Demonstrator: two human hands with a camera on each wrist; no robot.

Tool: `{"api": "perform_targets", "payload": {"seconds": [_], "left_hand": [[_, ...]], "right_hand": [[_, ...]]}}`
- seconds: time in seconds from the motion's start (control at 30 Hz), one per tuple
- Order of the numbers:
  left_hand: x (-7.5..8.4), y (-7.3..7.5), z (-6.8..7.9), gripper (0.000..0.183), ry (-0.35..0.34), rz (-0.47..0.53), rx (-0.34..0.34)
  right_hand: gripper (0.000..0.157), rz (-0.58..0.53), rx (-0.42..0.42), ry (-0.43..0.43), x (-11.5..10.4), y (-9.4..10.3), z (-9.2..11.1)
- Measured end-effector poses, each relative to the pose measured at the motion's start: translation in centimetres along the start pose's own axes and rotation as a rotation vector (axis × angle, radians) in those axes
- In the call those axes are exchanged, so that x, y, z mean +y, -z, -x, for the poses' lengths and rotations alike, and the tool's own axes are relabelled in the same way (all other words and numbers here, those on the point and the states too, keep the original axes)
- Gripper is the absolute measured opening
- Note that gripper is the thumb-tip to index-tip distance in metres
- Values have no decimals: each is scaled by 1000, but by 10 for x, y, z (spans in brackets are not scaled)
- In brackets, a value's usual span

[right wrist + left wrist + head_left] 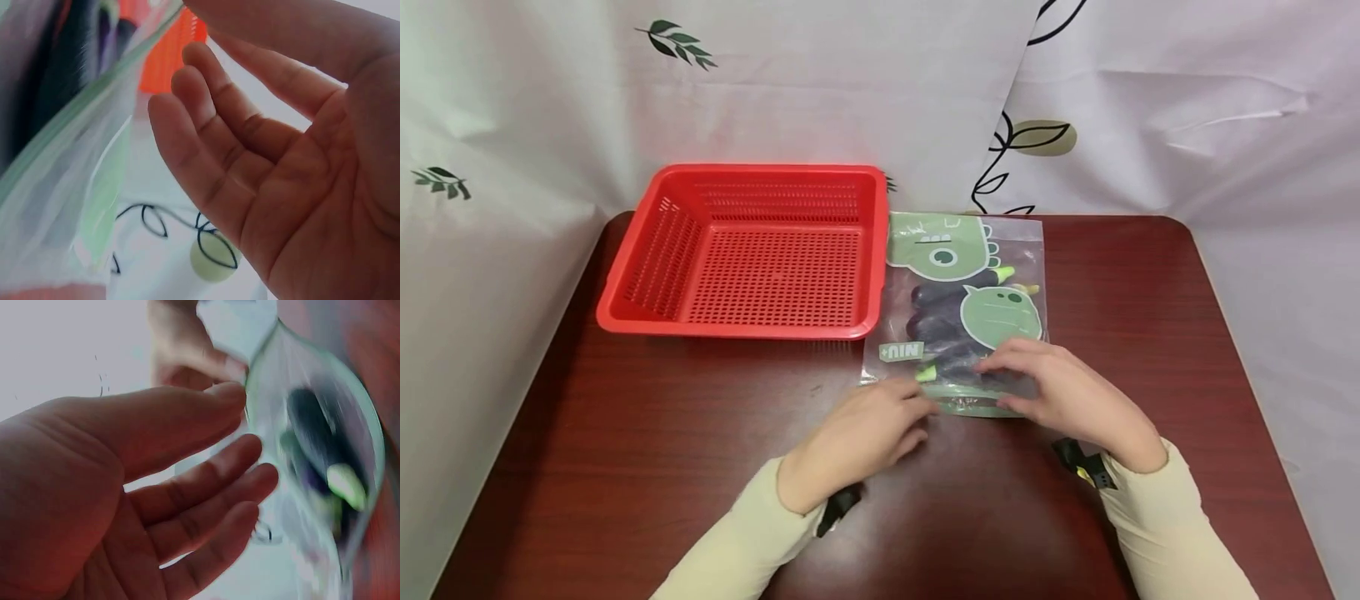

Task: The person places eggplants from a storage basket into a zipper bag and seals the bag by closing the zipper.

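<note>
A clear zip bag (964,402) with green cartoon prints lies flat on the table. Several dark purple eggplants (943,290) with light green ends are inside it. In the left wrist view the mouth of the bag (379,425) gapes, and the eggplants (312,428) show through it. My left hand (865,433) hovers by the near left corner, its fingers loosely extended and holding nothing. Over the near right part of the bag is my right hand (1067,392), fingers relaxed. Its thumb (269,22) reaches the bag's rim; whether it presses there is cut off by the frame.
A red plastic basket (775,327) with perforated walls stands at the back left, its right side close against the bag. The dark wooden table (700,467) runs back to a white patterned cloth (790,92).
</note>
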State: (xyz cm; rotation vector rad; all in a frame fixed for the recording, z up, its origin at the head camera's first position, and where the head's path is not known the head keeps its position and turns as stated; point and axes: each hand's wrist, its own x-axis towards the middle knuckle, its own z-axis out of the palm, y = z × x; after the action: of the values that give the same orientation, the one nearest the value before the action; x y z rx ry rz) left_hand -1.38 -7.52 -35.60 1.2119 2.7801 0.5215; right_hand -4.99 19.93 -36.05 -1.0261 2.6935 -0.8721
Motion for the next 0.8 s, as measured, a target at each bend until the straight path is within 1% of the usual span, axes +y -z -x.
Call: {"api": "perform_targets", "payload": {"seconds": [0.1, 0.2, 0.3, 0.43, 0.5, 0.67, 0.73, 0.8], "left_hand": [[-15, 1, 14, 22, 42, -1, 79], [-29, -1, 24, 24, 86, -55, 139], [-40, -7, 29, 26, 116, -100, 159], [-51, -15, 32, 25, 126, -122, 164], [-54, -19, 31, 22, 126, -140, 167], [-58, -26, 27, 18, 132, -159, 191], [-60, -27, 28, 19, 133, -155, 200], [-61, -26, 29, 19, 138, -153, 204]], "right_hand": [[43, 44, 33, -56, 4, -3, 10], [49, 80, 91, -94, 7, -9, 20], [52, 117, 116, -113, 9, -15, 29], [49, 173, 84, -135, 12, -22, 36], [48, 198, 76, -126, 15, -26, 39], [44, 241, 81, -42, 24, -34, 42], [41, 254, 71, -26, 27, -35, 44], [37, 262, 52, -28, 30, -36, 46]]}}
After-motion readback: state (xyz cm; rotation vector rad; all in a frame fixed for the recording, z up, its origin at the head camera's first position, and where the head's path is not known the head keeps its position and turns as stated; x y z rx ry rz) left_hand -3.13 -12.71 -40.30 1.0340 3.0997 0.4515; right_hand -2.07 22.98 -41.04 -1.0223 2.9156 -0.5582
